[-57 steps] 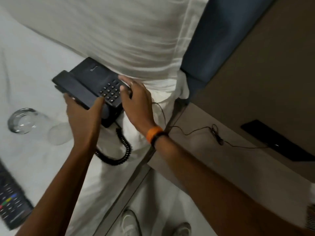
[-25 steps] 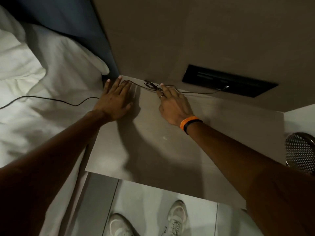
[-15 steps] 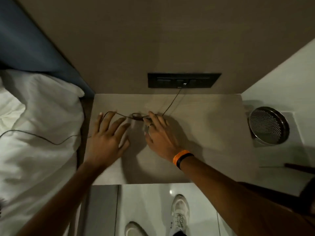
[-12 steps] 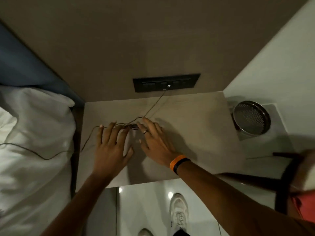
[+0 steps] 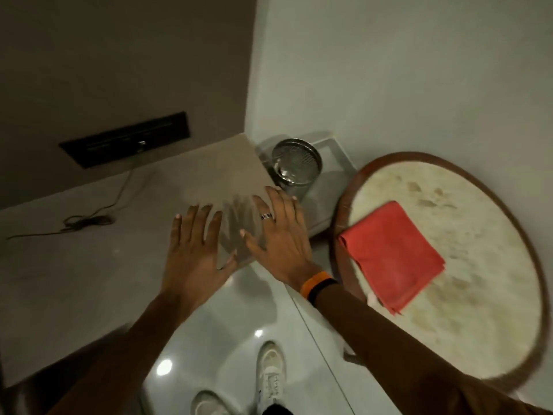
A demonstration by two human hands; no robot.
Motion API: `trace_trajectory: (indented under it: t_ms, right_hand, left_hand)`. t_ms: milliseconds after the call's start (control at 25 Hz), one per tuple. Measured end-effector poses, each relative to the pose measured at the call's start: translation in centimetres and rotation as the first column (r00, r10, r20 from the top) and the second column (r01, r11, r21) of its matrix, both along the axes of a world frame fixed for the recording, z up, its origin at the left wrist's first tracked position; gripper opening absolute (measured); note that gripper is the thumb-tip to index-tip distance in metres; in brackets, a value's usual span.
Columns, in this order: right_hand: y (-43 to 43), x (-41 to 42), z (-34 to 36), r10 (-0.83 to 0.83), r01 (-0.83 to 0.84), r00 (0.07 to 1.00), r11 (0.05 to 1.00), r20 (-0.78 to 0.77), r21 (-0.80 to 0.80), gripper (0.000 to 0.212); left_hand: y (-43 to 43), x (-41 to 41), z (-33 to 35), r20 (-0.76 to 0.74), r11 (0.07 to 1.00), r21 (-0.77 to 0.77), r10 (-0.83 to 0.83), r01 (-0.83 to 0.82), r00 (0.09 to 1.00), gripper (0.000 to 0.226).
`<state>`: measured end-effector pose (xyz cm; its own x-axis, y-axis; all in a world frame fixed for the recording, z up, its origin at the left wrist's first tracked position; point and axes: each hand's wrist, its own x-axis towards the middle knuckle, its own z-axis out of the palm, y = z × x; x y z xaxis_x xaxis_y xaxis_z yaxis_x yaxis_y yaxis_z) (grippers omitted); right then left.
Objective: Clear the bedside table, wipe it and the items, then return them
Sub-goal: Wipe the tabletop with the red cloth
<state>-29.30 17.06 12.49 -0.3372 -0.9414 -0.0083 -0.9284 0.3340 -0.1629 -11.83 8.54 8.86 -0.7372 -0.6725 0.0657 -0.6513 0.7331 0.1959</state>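
The beige bedside table (image 5: 74,274) fills the left half of the view, bare except for a thin black phone cord (image 5: 86,221) lying bunched on it. My left hand (image 5: 194,250) hovers over the table's right front corner, fingers spread, holding nothing. My right hand (image 5: 281,235), with a ring and an orange wristband, is spread beside it above the table's right edge, also empty. A folded red cloth (image 5: 392,254) lies on a round table (image 5: 466,295) to the right, a short way beyond my right hand.
A black socket panel (image 5: 125,139) sits in the wall behind the bedside table, with the cord running up to it. A metal mesh bin (image 5: 294,166) stands on the floor in the corner between the two tables. My white shoes (image 5: 270,381) show on the glossy floor below.
I set the phone on the bed, then touched the cord on the table. Both hands have since left the cord and moved right, and the view swung right to reveal the round table and cloth.
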Motion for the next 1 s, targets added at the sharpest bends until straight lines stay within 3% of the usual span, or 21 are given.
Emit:
trace_trajectory:
  t_ms: [240, 480, 640, 760, 920, 1000]
  right_hand:
    - [14.9, -11.6, 0.5, -0.377, 0.378, 0.923, 0.926, -0.076, 0.002, 0.067]
    - [21.5, -16.5, -2.2, -0.467, 0.475, 0.879, 0.873, -0.096, 0.107, 0.074]
    - [21.7, -18.4, -5.3, -0.491, 0.493, 0.870, 0.859, -0.053, 0.139, 0.067]
    - [22.1, -18.9, -7.4, -0.509, 0.503, 0.860, 0.852, 0.011, 0.144, 0.066]
    - [22.6, -18.8, -8.8, -0.544, 0.544, 0.836, 0.839, 0.070, 0.022, 0.061]
    - [22.7, -18.3, -9.0, -0.540, 0.548, 0.836, 0.832, 0.095, -0.087, 0.053]
  left_hand:
    - [11.4, -15.1, 1.3, -0.171, 0.944, 0.085, -0.302, 0.319, 0.938, 0.074]
    - [15.7, -24.3, -0.5, -0.059, 0.865, 0.028, -0.499, 0.501, 0.864, 0.062]
    - [15.6, -27.7, -3.3, 0.035, 0.868, 0.037, -0.496, 0.495, 0.867, 0.061]
    - [15.4, -28.5, -5.3, 0.025, 0.879, -0.009, -0.476, 0.477, 0.879, 0.055]
    - [15.5, -29.1, -6.4, -0.038, 0.880, -0.108, -0.468, 0.462, 0.883, 0.046]
    - [16.1, -29.0, -6.3, -0.067, 0.901, -0.081, -0.432, 0.426, 0.899, 0.043]
